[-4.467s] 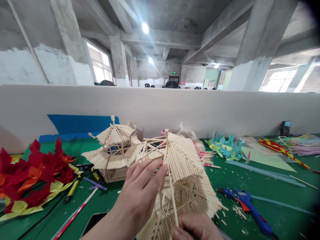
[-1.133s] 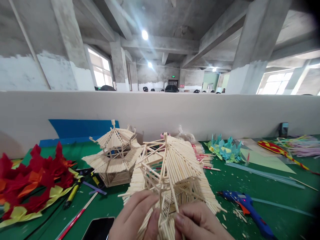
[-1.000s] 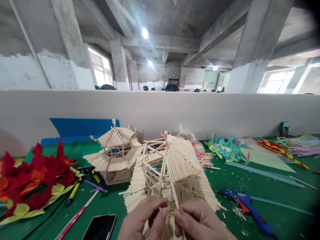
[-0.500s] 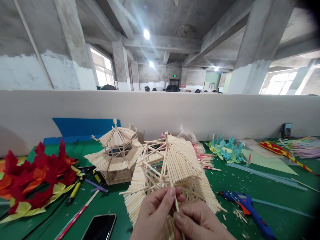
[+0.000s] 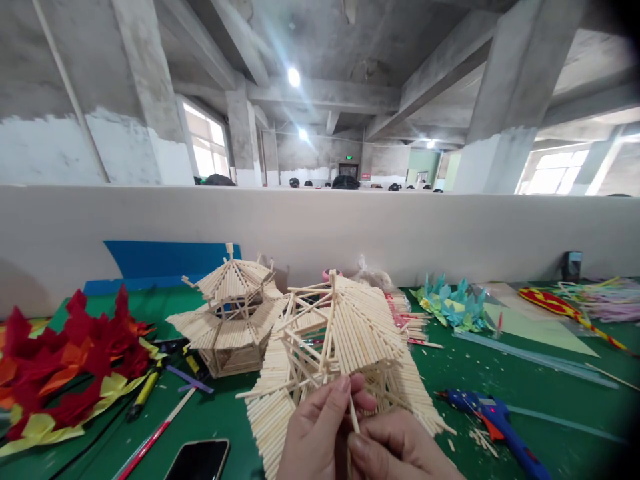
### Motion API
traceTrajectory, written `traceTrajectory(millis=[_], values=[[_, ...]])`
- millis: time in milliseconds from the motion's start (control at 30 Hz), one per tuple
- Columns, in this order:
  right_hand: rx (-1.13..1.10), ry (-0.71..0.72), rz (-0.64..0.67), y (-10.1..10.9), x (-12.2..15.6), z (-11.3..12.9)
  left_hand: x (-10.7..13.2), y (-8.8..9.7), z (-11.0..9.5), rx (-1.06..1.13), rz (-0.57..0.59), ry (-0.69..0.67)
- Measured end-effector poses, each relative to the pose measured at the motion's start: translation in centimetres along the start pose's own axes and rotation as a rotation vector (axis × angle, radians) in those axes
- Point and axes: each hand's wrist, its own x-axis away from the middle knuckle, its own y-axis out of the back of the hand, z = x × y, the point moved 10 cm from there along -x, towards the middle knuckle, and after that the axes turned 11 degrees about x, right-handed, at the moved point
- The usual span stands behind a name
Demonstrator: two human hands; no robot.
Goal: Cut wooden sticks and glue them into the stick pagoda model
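Observation:
Both hands meet at the near side of a half-roofed pavilion model (image 5: 367,327) made of thin wooden sticks. My left hand (image 5: 320,423) is closed, thumb and fingers pinching the upper part of a thin wooden stick (image 5: 355,415). Lower down, my right hand (image 5: 395,447) is closed on the same stick, its thumb pressed along it. The stick's top end lies close to the roof's lower edge; whether they touch I cannot tell. One side of the roof is covered with sticks, while the left side shows open framing. My hands hide part of the model's lower tier.
A finished stick pavilion (image 5: 235,320) stands behind at left. Red paper petals (image 5: 75,347) and a phone (image 5: 197,460) lie on the left. On the right are a blue glue gun (image 5: 493,417), stick scraps (image 5: 483,441), clear glue sticks (image 5: 535,357) and a blue paper flower (image 5: 453,300).
The view has tilted slightly, so the table things sit a little lower in the picture. Both hands keep their hold on the stick, with hardly any shift.

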Motion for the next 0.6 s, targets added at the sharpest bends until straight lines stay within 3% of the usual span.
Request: traceTrajectory(millis=[167, 600], values=[[0.038, 0.050, -0.013, 0.0, -0.2, 0.4, 0.2, -0.3, 0.4, 0.065, -0.002, 0.038], [0.066, -0.017, -0.031, 0.4, 0.0, -0.7, 0.0, -0.3, 0.6, 0.110, 0.009, 0.036]])
